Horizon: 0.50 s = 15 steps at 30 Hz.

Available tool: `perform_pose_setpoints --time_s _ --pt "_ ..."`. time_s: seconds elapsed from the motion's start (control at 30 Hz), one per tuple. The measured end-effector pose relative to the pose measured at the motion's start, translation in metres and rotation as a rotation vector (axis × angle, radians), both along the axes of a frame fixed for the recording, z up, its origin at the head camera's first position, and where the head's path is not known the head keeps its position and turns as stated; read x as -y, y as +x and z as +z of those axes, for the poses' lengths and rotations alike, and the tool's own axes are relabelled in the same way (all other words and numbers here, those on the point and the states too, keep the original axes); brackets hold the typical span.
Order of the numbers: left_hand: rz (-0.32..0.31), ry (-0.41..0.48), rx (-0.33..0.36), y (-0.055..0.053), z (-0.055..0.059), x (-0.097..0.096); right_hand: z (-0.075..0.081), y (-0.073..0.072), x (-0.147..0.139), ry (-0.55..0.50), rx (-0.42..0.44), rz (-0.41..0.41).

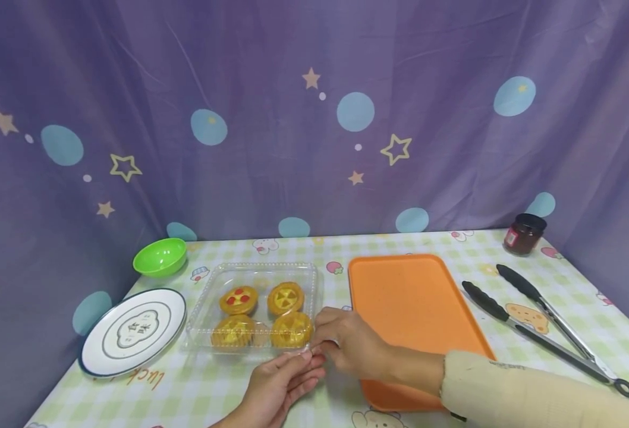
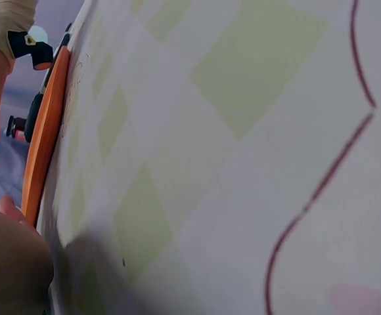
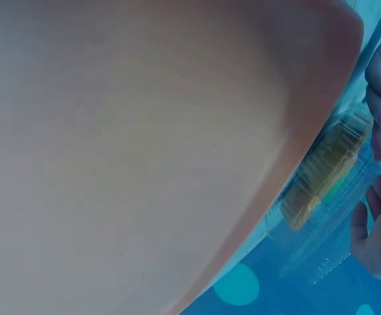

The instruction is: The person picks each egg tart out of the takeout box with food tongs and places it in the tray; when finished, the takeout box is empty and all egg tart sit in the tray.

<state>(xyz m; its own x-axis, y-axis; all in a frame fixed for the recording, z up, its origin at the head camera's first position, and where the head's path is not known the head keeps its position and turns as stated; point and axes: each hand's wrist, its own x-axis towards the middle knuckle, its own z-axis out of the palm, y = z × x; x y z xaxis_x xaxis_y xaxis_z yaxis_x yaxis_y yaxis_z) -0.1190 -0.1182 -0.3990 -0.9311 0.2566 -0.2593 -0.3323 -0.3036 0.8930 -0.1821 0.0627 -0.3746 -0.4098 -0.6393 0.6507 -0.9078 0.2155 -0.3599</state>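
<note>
A clear plastic clamshell box (image 1: 250, 270) with its lid down stands left of centre in the head view. Inside are several small tarts (image 1: 286, 298), one topped with red pieces. Both hands meet at the box's near right corner. My left hand (image 1: 282, 383) comes from below, palm partly turned up, thumb and fingers pinching the corner's edge. From the right, my right hand (image 1: 346, 342) pinches the same corner, fingers bent over it. The fingertips overlap there and hide the exact grip. The right wrist view shows both hands beside the box (image 3: 322, 170) at its right edge.
An orange tray (image 1: 400, 303) lies right of the box, under the right forearm. Tongs (image 1: 539, 333) with black tips lie farther right, a dark-lidded jar (image 1: 525, 235) behind them. A white plate (image 1: 159, 309) and a green bowl (image 1: 160, 257) are at the left.
</note>
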Motion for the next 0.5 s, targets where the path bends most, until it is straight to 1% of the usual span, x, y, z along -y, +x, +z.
perform_pose_setpoints --time_s 0.17,0.4,0.5 --pt "0.001 -0.011 -0.015 -0.0001 0.0001 0.0008 -0.0016 0.0023 0.0046 -0.017 0.040 -0.046" --pt "0.003 -0.015 -0.024 -0.0011 0.0007 0.0019 -0.0047 0.0033 0.0062 -0.069 0.133 -0.074" --pt "0.004 -0.019 -0.038 -0.0012 0.0010 0.0019 -0.0053 0.0036 0.0069 -0.091 0.153 -0.088"
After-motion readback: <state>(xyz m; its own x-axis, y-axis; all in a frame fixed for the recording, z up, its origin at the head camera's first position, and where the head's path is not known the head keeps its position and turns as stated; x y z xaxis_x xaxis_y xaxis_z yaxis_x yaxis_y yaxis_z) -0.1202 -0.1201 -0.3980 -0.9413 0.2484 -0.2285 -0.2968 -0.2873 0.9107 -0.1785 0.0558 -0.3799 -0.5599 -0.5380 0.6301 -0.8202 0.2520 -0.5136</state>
